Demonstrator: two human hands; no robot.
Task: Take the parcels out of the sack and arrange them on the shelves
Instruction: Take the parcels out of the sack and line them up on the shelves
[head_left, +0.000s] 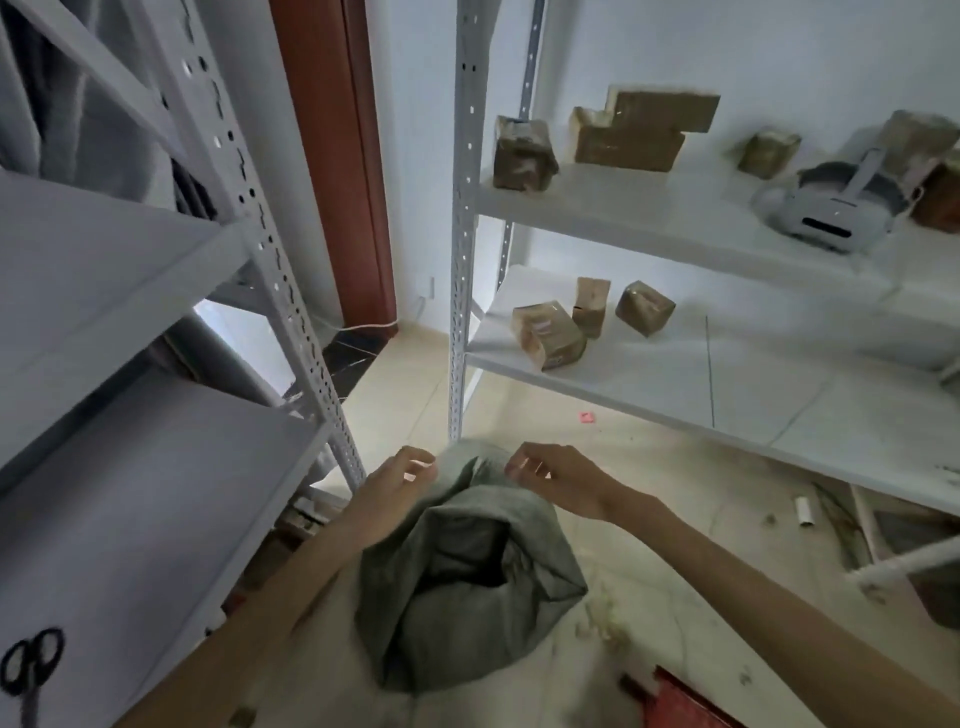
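- Sack (467, 582): grey, stands on the floor between the two racks, mouth open and facing up. Inside is dark; can't tell which parcels are left or how deep they sit.
- Far rim of the sack rises to a folded peak, right between the two hands.
- Left hand (395, 486): at the left side of that peak, fingers curled at the cloth edge. Looks like a light pinch on the rim, but blur leaves actual contact unclear.
- Right hand (550, 475): at the right side of the peak, fingers loosely curled, thumb near the fingertips. Can't tell if it has cloth or is just short of it.
- Key relation: the opening lies below and nearer the body than both hands, so any reach goes down and back into the mouth. Both hands are about equally near; the right one is on the shelf side.
- My read: step in hand is spreading the mouth before pulling a parcel.
- Parcels already on the right rack: upper shelf (649, 218) has a small tape-wrapped box (522, 156) near the post, and a stacked pair (639, 130) further along; lower shelf (649, 379) has three small boxes (587, 322) near its left end.
- A white headset (826, 205) sits on the upper shelf further right.
- Scissors (28, 670) lie on the left rack's shelf.
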